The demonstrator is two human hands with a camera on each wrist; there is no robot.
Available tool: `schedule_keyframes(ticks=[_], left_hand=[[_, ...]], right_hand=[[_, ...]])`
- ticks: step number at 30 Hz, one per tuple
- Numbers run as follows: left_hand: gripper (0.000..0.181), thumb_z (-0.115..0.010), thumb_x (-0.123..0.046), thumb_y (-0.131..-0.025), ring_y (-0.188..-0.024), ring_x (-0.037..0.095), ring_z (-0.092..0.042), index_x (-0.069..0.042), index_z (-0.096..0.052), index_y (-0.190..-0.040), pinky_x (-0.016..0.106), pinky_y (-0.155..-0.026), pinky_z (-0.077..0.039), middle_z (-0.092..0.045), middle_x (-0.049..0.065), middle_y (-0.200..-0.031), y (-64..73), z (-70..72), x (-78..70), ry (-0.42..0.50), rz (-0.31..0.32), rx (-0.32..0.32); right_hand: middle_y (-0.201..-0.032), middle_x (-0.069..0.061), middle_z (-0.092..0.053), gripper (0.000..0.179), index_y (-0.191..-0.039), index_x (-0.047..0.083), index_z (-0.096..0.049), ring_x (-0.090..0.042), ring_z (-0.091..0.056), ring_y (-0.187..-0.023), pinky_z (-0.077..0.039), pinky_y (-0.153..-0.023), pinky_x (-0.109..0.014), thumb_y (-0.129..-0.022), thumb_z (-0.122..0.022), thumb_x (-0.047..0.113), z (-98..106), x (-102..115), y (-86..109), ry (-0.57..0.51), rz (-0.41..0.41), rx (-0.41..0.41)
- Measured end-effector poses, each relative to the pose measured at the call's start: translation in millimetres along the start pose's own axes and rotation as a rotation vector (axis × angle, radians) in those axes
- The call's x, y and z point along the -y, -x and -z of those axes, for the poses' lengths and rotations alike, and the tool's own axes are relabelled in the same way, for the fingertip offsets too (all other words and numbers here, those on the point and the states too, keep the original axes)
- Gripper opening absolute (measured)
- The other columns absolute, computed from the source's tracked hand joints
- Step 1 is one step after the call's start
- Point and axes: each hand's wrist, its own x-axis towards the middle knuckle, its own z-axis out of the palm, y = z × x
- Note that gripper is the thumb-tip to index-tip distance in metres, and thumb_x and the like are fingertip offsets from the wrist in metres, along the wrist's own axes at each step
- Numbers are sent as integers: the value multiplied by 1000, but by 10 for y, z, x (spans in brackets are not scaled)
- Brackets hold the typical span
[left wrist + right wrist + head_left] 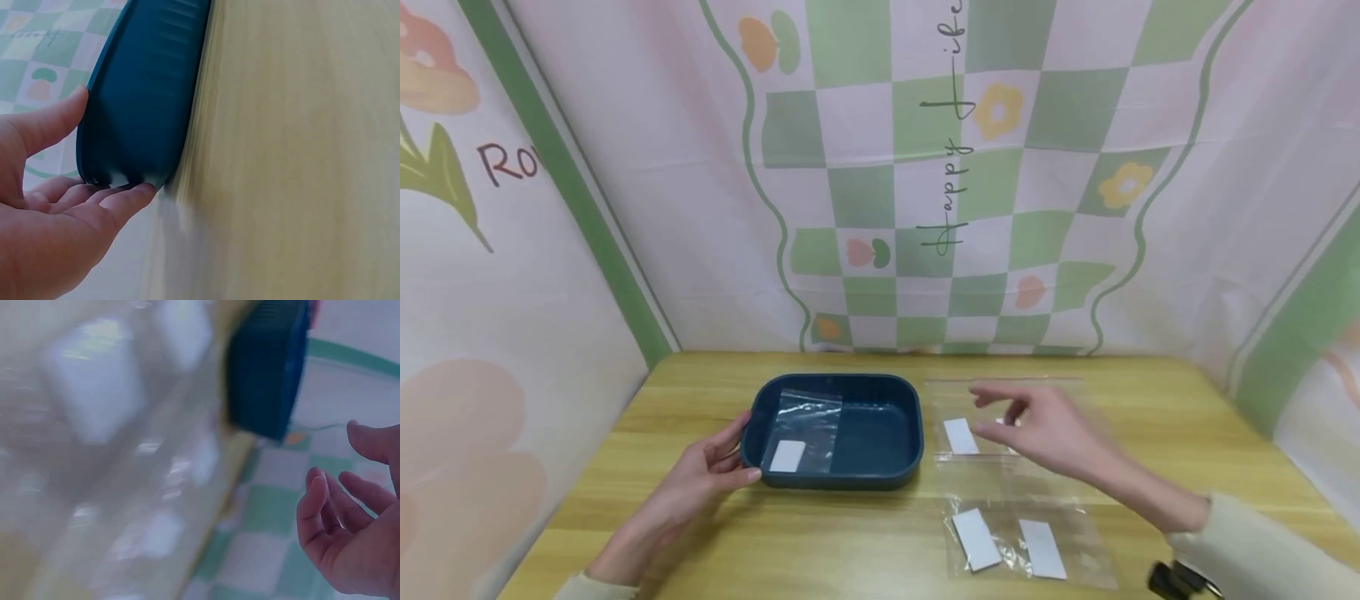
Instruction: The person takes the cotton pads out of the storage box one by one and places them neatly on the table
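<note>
A dark blue rectangular plastic tray (880,479) stands on the table. Inside its left half lies a clear zip bag (808,417) holding a white card (787,456). My left hand (700,479) holds the tray's left end, thumb at the near corner and fingers against the end wall; in the left wrist view the thumb (59,122) meets the rim. To the right, my right hand (1048,429) hovers over clear bags with bent, spread fingers and nothing between them. Under it a white card (960,436) shows in a bag; another card there is partly hidden.
Nearer the front edge, clear bags hold a white card (976,539) and a second card (1042,550). The wooden table (820,542) backs onto a checked fabric curtain (925,192), with more fabric at both sides. A dark object (1180,581) sits by the right sleeve.
</note>
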Motion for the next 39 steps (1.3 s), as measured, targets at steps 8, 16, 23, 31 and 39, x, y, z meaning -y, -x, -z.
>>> schedule_keyframes(ticks=[8,16,23,31,39], left_hand=[[90,-75,4,-93,-146,46,-36,-3,-24,-166,33,-107,-49,-20,16,-170,-20,-1,-10,-1,23,-15],[91,-76,4,-92,-147,46,-35,-4,-24,-166,33,-107,-49,-19,17,-170,-28,-9,5,14,28,-13],[91,-77,3,-91,-146,46,-38,-5,-26,-165,33,-107,-50,-20,15,-170,-40,-23,-7,13,24,-20],[90,-75,6,-91,-146,46,-37,-3,-25,-165,34,-107,-50,-19,16,-171,-22,-23,-27,13,28,-30],[89,-75,5,-92,-146,47,-36,-2,-24,-165,33,-108,-49,-19,17,-170,-5,-7,-22,-3,28,-32]], right_hand=[[-94,3,-76,45,-129,6,-75,-12,-59,-58,-47,-50,-27,-90,-86,25,-312,468,-748,-51,143,172],[-77,7,-71,46,-126,5,-78,-9,-53,-58,-47,-57,-23,-88,-89,28,-827,665,-1193,39,162,335],[-77,2,-72,49,-124,1,-77,-6,-48,-58,-41,-57,-20,-85,-91,25,-1219,621,-1301,-39,59,372],[-135,-10,-71,56,-126,0,-75,-12,-64,-82,-57,-89,-29,-80,-95,22,-1512,564,-1215,-163,-149,336],[-128,-7,-74,52,-121,1,-77,-17,-62,-116,-56,-98,-32,-77,-96,21,-1695,522,-1248,-64,-138,299]])
